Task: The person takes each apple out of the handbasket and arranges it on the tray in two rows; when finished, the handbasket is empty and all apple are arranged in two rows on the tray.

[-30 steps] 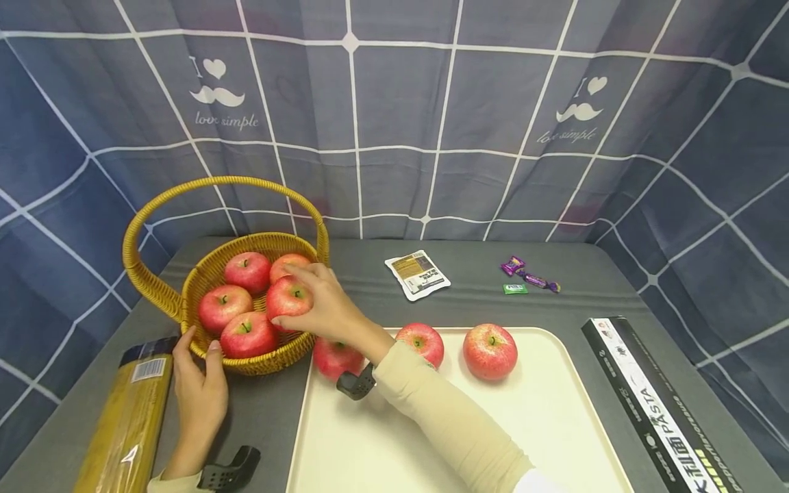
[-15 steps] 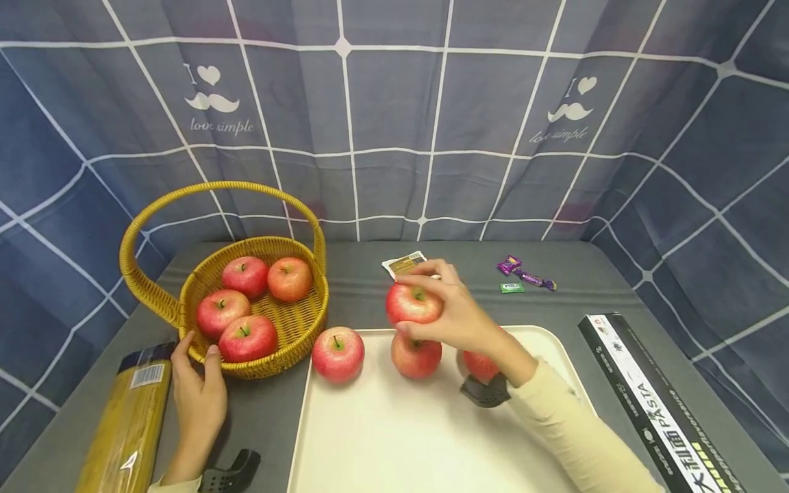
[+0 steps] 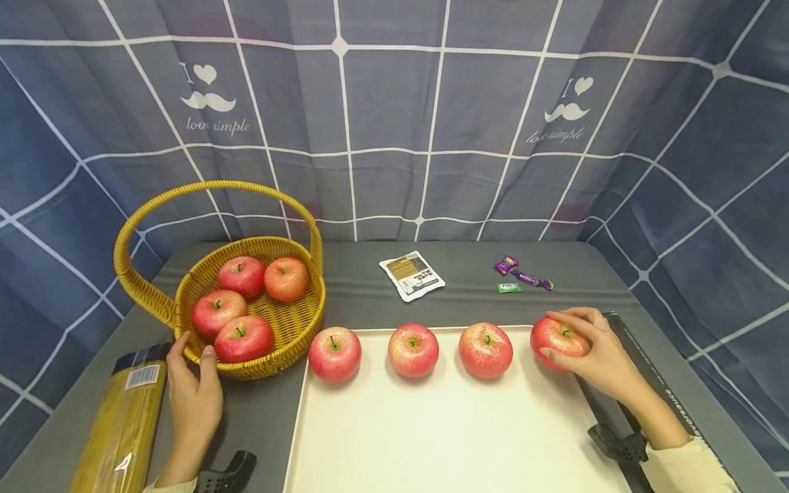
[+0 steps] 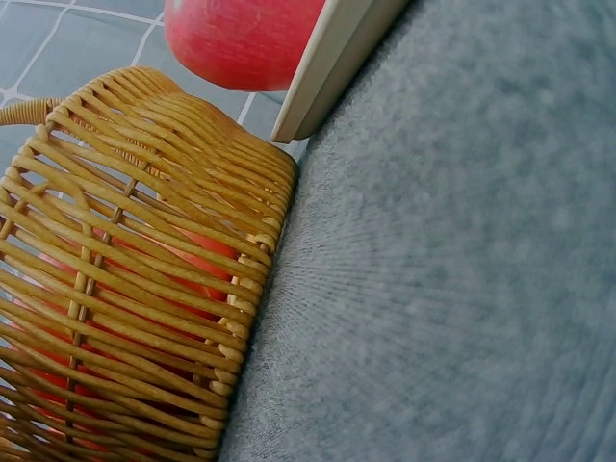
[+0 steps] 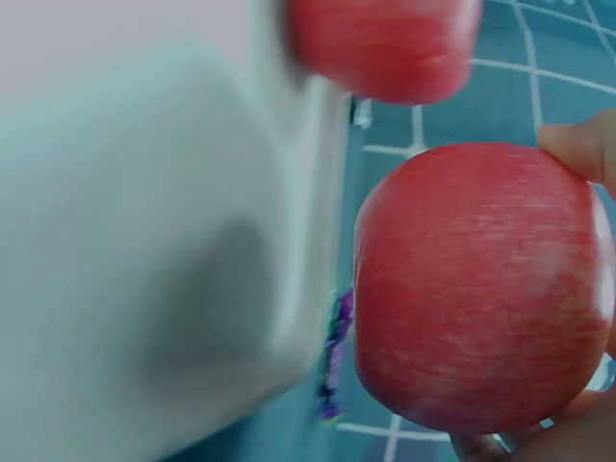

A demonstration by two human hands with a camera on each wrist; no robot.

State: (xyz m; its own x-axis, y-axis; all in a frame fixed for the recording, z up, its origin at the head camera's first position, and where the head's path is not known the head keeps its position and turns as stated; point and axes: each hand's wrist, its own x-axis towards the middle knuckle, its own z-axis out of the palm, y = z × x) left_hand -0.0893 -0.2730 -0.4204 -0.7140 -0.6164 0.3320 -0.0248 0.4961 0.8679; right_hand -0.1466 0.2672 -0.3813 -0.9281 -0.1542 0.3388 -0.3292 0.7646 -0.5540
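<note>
My right hand (image 3: 594, 356) grips a red apple (image 3: 559, 342) over the back right corner of the cream tray (image 3: 444, 438). In the right wrist view the held apple (image 5: 481, 289) hangs clear of the tray, its shadow falling on the tray floor. Three more apples stand in a row along the tray's back edge: a left one (image 3: 335, 354), a middle one (image 3: 414, 350) and a right one (image 3: 485, 350). At the near left rim of the wicker basket (image 3: 296, 322), my left hand (image 3: 194, 404) holds on with thumb and fingertips. Several apples (image 3: 244, 339) lie inside the basket.
Left of my left hand lies a yellow pack of noodles (image 3: 123, 418). A long black pasta box (image 3: 653, 383) lies at the right, partly under my right arm. Behind the tray are a white-edged packet (image 3: 411, 275), purple candies (image 3: 530, 279) and a green one (image 3: 509, 287).
My right hand has lifted an apple out of the basket and carried it rightward across the tray to its back right corner. My left hand has stayed at the basket rim.
</note>
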